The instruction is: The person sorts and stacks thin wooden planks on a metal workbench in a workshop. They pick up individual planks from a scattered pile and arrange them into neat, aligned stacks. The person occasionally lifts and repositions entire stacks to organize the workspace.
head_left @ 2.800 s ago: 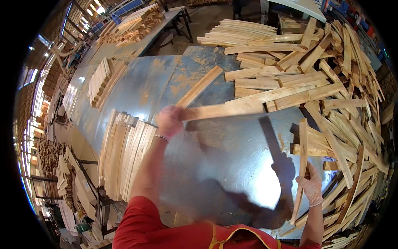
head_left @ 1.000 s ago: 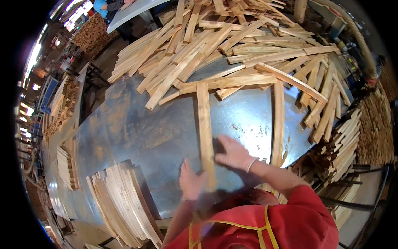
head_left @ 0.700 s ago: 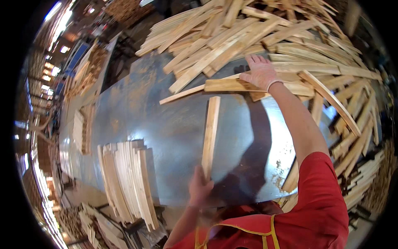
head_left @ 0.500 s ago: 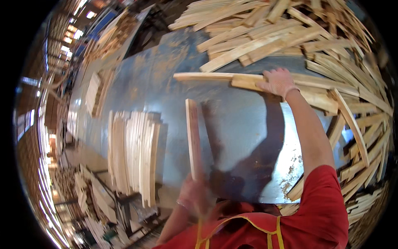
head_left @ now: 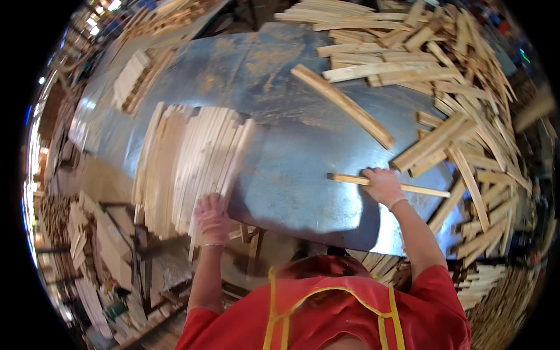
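Note:
My left hand (head_left: 212, 220) is at the near end of a row of pale wooden strips (head_left: 189, 157) lying side by side. Its fingers are closed around the end of the rightmost strip (head_left: 240, 153), slightly blurred. On the right, my right hand (head_left: 385, 186) grips a narrow wooden strip (head_left: 429, 191), which lies crosswise close to the metal table (head_left: 286, 169). Beyond that hand, a longer wooden strip (head_left: 344, 107) rests at a slant on the tabletop, apart from both hands.
A large heap of loose wooden strips (head_left: 408, 73) covers the table's far right and continues down its right side. A small pale stack (head_left: 132, 80) sits at the far left. Below the left edge are more boards (head_left: 111, 245). The table's near edge (head_left: 326, 238) runs before me.
My left hand has carried its strip leftward to the row's right side. My right hand has come nearer, now with a narrow strip. A longer strip now lies slanted mid-table. The view has shifted.

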`<state>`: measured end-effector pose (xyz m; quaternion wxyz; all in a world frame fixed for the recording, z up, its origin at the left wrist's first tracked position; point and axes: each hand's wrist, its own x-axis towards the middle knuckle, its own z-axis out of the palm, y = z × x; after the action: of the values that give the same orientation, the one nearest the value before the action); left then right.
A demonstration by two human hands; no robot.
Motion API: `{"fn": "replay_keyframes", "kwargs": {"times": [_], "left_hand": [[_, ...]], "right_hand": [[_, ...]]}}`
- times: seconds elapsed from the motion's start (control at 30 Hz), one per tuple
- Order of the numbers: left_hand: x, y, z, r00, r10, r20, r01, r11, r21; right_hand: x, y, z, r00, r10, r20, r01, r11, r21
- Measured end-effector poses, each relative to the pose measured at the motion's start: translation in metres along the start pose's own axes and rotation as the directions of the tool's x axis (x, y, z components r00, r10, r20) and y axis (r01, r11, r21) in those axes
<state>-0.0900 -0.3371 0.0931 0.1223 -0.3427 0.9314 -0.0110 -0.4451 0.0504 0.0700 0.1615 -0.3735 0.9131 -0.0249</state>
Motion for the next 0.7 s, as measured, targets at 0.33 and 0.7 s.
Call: {"fn": "replay_keyframes", "kwargs": {"times": [0.33,0.7], "left_hand": [[-0.018,0.163,-0.001,0.979,0.189,0.072,-0.091,0.73,-0.677],[0.013,0.015,0.024,0.98,0.011,-0.198,0.023,0.985,0.171]], "right_hand": [[0.039,-0.185,-0.009,0.979,0.172,0.113,-0.189,0.534,0.824],[0.102,0.044,-0.015,0.877,0.267,-0.401,-0.203,0.96,0.194]]}}
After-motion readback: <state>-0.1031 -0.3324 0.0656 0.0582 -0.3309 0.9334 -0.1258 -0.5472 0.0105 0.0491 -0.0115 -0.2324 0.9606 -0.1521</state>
